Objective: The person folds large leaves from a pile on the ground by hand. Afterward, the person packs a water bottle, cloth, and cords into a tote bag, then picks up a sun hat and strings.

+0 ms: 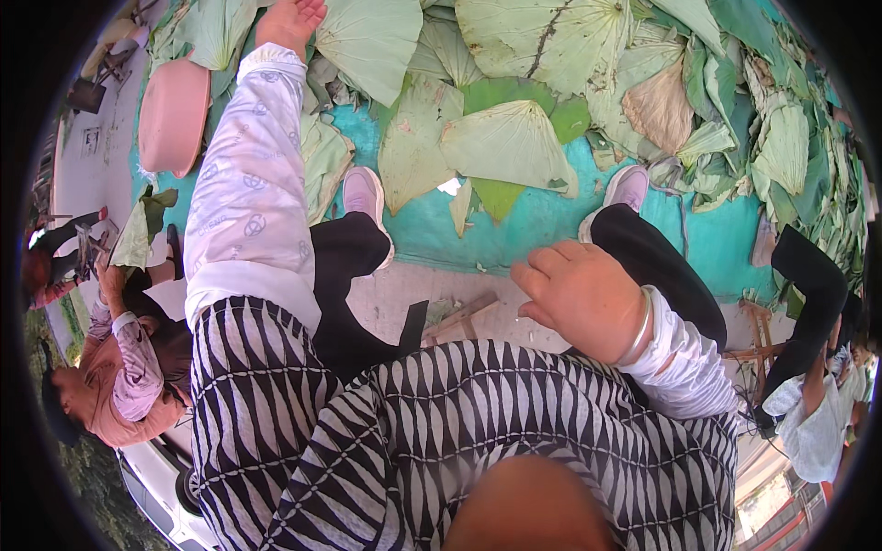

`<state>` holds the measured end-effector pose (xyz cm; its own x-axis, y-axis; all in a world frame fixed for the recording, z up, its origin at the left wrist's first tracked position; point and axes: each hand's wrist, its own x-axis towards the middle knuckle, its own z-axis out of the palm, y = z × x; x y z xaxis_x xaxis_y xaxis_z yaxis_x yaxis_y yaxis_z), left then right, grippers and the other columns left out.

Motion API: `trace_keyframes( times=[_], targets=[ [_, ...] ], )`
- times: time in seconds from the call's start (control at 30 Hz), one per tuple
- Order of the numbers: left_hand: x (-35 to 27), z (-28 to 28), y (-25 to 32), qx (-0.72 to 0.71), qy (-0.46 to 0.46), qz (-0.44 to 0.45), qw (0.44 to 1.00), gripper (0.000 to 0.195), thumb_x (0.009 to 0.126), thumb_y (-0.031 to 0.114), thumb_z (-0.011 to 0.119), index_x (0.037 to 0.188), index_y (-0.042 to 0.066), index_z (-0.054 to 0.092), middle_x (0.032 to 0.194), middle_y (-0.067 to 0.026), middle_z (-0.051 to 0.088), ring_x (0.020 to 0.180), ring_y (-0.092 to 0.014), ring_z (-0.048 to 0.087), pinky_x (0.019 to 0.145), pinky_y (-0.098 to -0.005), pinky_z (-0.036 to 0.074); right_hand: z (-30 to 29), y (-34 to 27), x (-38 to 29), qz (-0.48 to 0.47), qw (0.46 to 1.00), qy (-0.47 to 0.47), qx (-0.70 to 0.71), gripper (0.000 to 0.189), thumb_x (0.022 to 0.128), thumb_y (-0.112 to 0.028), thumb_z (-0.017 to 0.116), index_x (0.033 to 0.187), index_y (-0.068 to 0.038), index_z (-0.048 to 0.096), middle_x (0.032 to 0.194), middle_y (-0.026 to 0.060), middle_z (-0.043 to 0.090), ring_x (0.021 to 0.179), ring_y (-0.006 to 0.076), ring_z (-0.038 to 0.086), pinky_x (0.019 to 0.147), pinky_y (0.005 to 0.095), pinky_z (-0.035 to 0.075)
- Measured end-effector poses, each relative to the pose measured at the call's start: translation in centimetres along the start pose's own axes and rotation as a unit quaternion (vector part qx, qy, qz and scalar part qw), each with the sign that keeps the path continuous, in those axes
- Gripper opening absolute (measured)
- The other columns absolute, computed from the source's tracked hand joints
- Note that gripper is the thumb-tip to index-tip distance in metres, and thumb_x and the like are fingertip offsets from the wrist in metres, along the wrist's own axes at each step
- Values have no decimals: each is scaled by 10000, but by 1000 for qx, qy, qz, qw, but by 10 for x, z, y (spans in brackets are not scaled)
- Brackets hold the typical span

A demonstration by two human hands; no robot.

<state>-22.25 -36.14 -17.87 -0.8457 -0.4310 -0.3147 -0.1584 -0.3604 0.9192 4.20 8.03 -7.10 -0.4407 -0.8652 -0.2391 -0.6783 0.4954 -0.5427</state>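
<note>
My left hand (292, 25) reaches out to the top edge of the picture, where part of it is cut off. Beside its fingertips lies a large pale green lotus leaf (372, 45); whether the fingers touch it is unclear. My right hand (586, 296) hovers in front of my body, fingers loosely bent and thumb a little apart, with nothing seen in it. Between my shoes lie a folded, fan-shaped lotus leaf (506, 141) and a longer leaf (417, 138). A browned, dry leaf (660, 103) rests farther right among the others.
Leaves are heaped on a teal tarp (482, 241), thickest along the right side (785, 148). A pink plastic basin (173, 117) stands tilted at left. A person (131, 372) holding a leaf (141, 231) sits left; another person (806, 413) sits right. Wooden stool parts (460, 317) show below me.
</note>
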Motion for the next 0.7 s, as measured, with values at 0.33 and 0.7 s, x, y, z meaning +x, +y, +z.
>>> trace_keyframes(
  times=[0.33, 0.7],
  targets=[
    [-108, 80, -356, 545, -198, 55, 813, 467, 690, 291, 639, 1073, 49, 528, 978, -142, 579, 907, -288, 551, 784, -353, 436, 25, 51, 26, 68, 996, -7, -63, 361, 652, -212, 597, 969, -50, 534, 893, 91, 533, 854, 241, 503, 718, 337, 412],
    [-147, 152, -422, 545, -300, 30, 782, 385, 598, 205, 700, 879, -26, 574, 801, -172, 587, 759, -264, 570, 727, -348, 449, -2, 92, -19, 53, 992, 93, -64, 190, 633, -174, 514, 780, -59, 549, 753, 53, 508, 736, 198, 491, 612, 300, 380]
  ],
)
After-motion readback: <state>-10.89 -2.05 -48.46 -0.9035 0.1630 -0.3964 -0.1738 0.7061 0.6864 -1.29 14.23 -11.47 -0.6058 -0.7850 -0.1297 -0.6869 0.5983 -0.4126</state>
